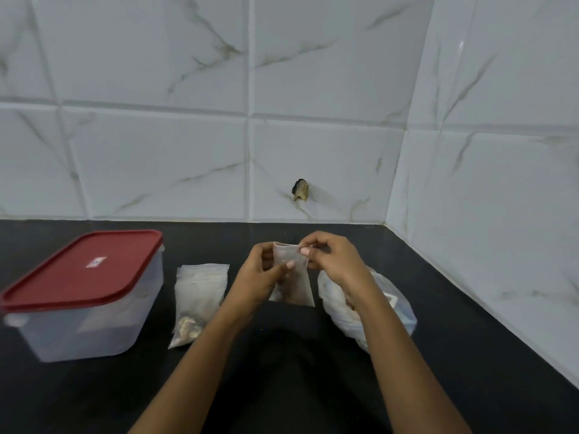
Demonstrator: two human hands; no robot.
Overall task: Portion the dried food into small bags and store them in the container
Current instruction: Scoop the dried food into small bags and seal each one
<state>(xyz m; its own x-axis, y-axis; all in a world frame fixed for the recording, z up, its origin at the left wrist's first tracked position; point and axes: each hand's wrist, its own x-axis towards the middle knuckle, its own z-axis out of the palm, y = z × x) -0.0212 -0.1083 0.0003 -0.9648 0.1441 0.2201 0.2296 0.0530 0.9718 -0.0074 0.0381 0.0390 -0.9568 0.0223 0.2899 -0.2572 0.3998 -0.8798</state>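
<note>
Both my hands hold a small clear bag (294,283) upright above the black counter, a little dried food showing at its bottom. My left hand (266,274) pinches the bag's left side near the top, and my right hand (329,258) pinches its top right edge. A filled small bag (195,305) with pale dried pieces lies flat on the counter left of my left arm. Under my right wrist lies a larger crumpled plastic bag (385,311) of dried food. A clear container (91,321) with a red lid (84,270) stands at the left, lid on.
The black counter (282,355) meets white marble-look tiled walls at the back and on the right, forming a corner at the back right. A small dark chip (300,190) marks the back wall tile.
</note>
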